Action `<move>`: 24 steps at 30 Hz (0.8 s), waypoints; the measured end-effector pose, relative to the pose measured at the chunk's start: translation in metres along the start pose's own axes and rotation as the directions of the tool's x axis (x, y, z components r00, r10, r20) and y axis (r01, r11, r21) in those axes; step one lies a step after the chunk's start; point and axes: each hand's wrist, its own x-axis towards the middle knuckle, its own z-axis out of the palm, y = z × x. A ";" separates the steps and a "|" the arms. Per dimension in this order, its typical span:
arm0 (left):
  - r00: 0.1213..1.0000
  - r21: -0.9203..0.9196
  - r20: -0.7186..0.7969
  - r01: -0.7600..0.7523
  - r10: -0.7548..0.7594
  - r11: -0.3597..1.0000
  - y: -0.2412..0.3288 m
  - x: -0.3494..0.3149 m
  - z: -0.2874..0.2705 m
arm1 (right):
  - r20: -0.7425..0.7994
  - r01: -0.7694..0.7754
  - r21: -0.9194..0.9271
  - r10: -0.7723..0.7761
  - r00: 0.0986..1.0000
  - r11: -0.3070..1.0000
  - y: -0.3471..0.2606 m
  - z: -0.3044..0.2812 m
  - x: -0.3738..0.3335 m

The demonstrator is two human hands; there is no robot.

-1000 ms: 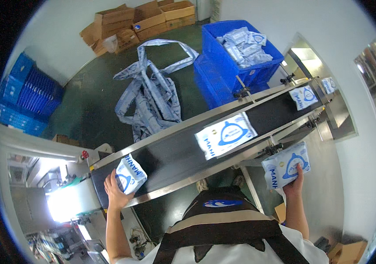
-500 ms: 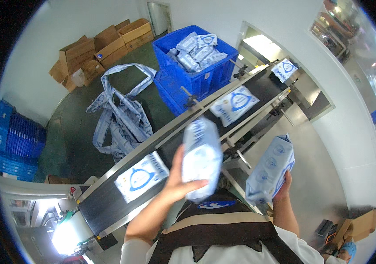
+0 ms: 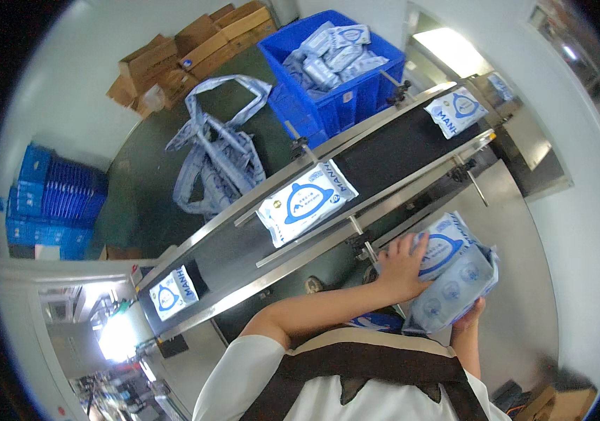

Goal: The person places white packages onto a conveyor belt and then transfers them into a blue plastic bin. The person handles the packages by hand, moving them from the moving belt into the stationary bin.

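My left hand (image 3: 402, 270) is closed on a white-and-blue plastic-wrapped pack (image 3: 446, 247), its fingers on the near-left end. Pressed beside it is a second pack (image 3: 460, 286), pale blue with a row of round prints along its side. From below, my right hand (image 3: 470, 316) grips this second pack; part of that hand is hidden behind it. Both packs are off the conveyor, right of its near rail. On the dark conveyor belt (image 3: 391, 153) lie more such packs: one at the far end (image 3: 456, 112), one midway (image 3: 307, 203), one at the lower left (image 3: 174, 293).
Metal rails (image 3: 244, 291) with clamps edge the belt. Beyond it stands a blue crate (image 3: 356, 109) filled with packs. A heap of printed film (image 3: 223, 158) lies on the floor, with cardboard boxes (image 3: 205, 42) behind. Blue stacked crates (image 3: 68, 189) stand at the far left.
My left hand has swung right from over the belt with its pack, bringing it against the pack in my right hand. Packs on the belt have travelled toward the lower left. The view has shifted.
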 end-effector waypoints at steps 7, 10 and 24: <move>0.959 -0.268 0.235 -0.093 0.159 0.959 -0.021 0.015 0.047 | -0.114 0.013 -0.207 -0.037 0.993 0.978 -0.040 -0.058 0.013; 0.905 -0.400 0.302 -0.165 0.300 0.902 -0.032 0.028 0.063 | -0.158 -0.009 -0.278 -0.037 0.987 0.960 -0.055 -0.102 0.019; 0.556 -0.192 -0.795 0.147 -0.242 0.970 -0.196 -0.175 -0.097 | -0.582 -0.366 -0.306 0.131 0.802 0.879 -0.127 -0.163 0.006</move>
